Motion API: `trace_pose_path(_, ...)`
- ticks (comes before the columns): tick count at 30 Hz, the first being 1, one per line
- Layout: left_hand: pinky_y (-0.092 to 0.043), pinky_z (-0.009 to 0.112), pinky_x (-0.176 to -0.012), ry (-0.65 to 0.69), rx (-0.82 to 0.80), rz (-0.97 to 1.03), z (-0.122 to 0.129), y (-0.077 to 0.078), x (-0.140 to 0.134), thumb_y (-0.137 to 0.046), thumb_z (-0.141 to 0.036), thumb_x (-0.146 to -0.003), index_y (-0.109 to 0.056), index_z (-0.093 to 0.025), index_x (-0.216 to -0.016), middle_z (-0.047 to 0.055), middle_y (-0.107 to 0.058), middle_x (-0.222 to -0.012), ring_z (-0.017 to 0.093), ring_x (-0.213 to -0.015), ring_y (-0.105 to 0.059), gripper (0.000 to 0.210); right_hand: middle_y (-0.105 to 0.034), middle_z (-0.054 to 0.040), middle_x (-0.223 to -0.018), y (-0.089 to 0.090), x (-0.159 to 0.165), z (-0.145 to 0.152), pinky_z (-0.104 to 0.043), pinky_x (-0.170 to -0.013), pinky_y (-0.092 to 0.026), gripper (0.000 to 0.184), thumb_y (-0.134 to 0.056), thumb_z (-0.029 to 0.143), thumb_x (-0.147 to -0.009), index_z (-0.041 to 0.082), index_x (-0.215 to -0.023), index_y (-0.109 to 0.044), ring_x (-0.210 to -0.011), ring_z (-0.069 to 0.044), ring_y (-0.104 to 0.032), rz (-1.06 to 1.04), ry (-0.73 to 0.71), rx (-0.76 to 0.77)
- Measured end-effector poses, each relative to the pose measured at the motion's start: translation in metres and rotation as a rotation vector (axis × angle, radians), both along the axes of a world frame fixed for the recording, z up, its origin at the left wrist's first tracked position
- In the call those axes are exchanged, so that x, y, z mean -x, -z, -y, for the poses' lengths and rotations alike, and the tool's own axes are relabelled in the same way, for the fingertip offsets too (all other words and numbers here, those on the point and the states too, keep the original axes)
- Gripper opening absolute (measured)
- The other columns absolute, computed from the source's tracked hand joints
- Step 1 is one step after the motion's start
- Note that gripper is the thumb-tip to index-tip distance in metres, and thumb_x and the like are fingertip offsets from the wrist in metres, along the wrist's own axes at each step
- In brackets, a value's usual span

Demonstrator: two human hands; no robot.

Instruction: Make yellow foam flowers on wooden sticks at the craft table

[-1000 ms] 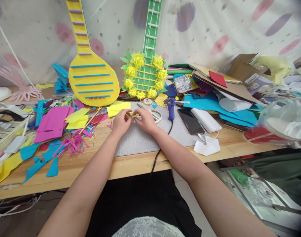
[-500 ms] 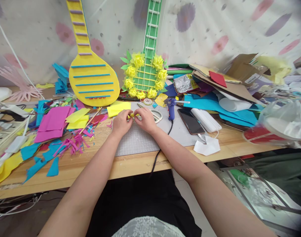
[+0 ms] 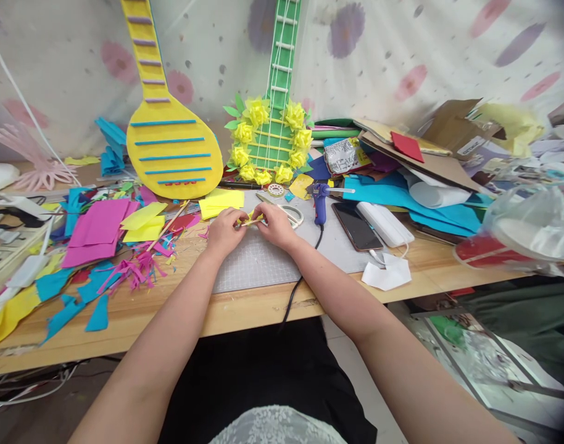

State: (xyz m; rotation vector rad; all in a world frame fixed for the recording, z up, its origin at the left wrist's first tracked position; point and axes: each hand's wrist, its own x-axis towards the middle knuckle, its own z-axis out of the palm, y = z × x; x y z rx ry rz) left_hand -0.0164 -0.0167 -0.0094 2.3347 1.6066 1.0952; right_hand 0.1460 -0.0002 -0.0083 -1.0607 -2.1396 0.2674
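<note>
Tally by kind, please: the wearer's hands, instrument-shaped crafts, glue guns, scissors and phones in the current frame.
Hands: 2 (left hand, right hand)
Instrument-shaped crafts: 2 (yellow craft, green craft)
Glue guns: 1 (blue glue gun)
Scissors: 1 pair (white-handled scissors)
Phones: 1 (dark-screened phone)
Total: 7

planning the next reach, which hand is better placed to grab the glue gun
Likely the right hand: it is nearer the glue gun, with the scissors between them; the left hand is farther away. Both hold a yellow piece.
</note>
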Motion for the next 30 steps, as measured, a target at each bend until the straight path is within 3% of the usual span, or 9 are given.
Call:
trace_pose_path(10,-0.043,0.027,-0.068,0.002,0.109,0.027,0.001,0.0019,-0.0021,-0.052,-0.016,-0.069,-0.061,-0.019,-0.074,0.003,-0.056,-0.083,0.015,-0.079,-0.054,0.01,-0.063,-0.0009,-0.082,-0.0013,-0.0028,-0.0005,-0.028,-0.075,-0.038,0.02,-0.048,0.01,-0.067,0.019,-0.085,-0.049,-0.079,-0.015,-0.057,-0.066,-0.112,0.131)
trace_pose_path(22,-0.043,0.027,-0.067,-0.065,0.2,0.035,-0.0001,0.0039,-0.0005,-0.05,-0.021,-0.072,-0.06,-0.018,-0.076,0.003,-0.054,-0.086,0.014,-0.073,-0.053,0.011,-0.064,0.001,-0.08,0.0038,-0.0042,-0.0029,-0.027,-0.072,-0.041,0.017,-0.051,0.015,-0.07,0.02,-0.087,-0.049,-0.076,-0.013,-0.059,-0.155,-0.103,0.266)
trace_pose_path(27,-0.044,0.028,-0.067,-0.025,0.188,0.074,-0.0001,0.0053,-0.0003,-0.051,-0.021,-0.072,-0.06,-0.018,-0.075,0.003,-0.054,-0.085,0.014,-0.073,-0.053,0.009,-0.062,0.0018,-0.08,0.0054,-0.0033,-0.0039,-0.025,-0.07,-0.041,0.019,-0.052,0.016,-0.07,0.019,-0.088,-0.047,-0.075,-0.011,-0.057,-0.205,-0.067,0.385)
trace_pose_path(30,-0.044,0.027,-0.065,0.023,0.184,0.123,0.0008,0.006,0.0011,-0.055,-0.026,-0.072,-0.06,-0.018,-0.078,0.003,-0.054,-0.084,0.012,-0.069,-0.052,0.01,-0.059,-0.0006,-0.087,-0.0004,-0.0037,-0.0022,-0.025,-0.067,-0.04,0.026,-0.057,0.028,-0.07,0.018,-0.091,-0.047,-0.074,-0.011,-0.053,-0.175,-0.07,0.381)
